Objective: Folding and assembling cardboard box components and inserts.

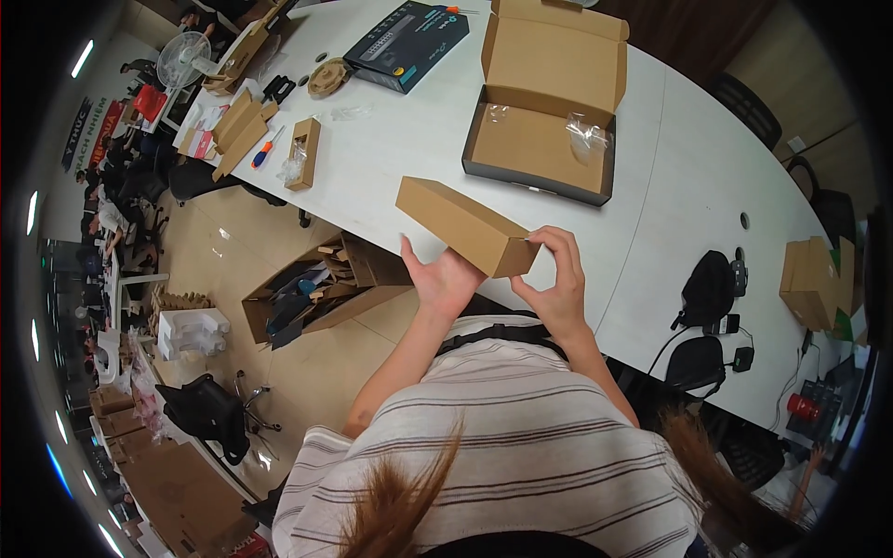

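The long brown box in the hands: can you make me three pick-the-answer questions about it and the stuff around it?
1. Where is the long brown cardboard box?
A. Lying on the floor
B. Held up in both hands over the edge of the white table
C. Inside the dark box

2. What colours is the screwdriver handle?
A. Orange and blue
B. Green
C. Pink

3. How is the big cardboard-lined box on the table?
A. Taped shut
B. Squashed flat
C. Open, lid standing up

Answers:
1 B: the left hand holds it from below and the right hand pinches its near end with the fingers.
2 A: those two colours show on the handle.
3 C: its lid flap stands up and the inside shows.
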The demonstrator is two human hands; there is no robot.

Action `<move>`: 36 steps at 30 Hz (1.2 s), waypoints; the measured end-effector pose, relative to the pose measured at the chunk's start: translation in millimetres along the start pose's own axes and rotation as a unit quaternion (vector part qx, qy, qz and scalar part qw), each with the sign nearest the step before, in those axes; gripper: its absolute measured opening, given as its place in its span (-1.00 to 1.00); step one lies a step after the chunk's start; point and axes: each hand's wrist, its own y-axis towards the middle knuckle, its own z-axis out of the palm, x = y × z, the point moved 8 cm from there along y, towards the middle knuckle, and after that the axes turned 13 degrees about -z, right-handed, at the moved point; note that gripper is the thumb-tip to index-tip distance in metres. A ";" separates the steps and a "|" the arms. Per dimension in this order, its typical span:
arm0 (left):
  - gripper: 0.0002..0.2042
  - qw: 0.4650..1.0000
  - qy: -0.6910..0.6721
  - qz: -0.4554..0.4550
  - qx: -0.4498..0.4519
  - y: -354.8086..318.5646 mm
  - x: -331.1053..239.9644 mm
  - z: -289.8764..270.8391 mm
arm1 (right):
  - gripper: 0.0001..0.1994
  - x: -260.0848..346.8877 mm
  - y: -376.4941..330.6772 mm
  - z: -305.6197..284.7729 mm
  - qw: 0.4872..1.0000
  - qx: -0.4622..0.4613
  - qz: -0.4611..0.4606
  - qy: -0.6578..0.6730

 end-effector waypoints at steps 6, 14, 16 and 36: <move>-0.42 0.976 0.161 0.035 -0.145 16.3 -4.0 -22.8 | -0.47 34.1 12.4 4.1 0.963 0.100 -0.154 -0.195; -0.43 0.971 0.164 0.052 -0.165 25.3 3.9 -30.2 | -0.43 27.5 33.1 5.7 0.944 0.189 -0.203 -0.177; -0.44 0.968 0.180 0.072 -0.159 25.7 0.1 -32.1 | -0.41 21.6 28.2 15.4 0.929 0.229 -0.218 -0.192; -0.49 0.928 0.218 0.220 -0.206 20.8 -17.5 20.3 | -0.22 -19.0 6.8 23.6 0.987 -0.033 0.038 0.152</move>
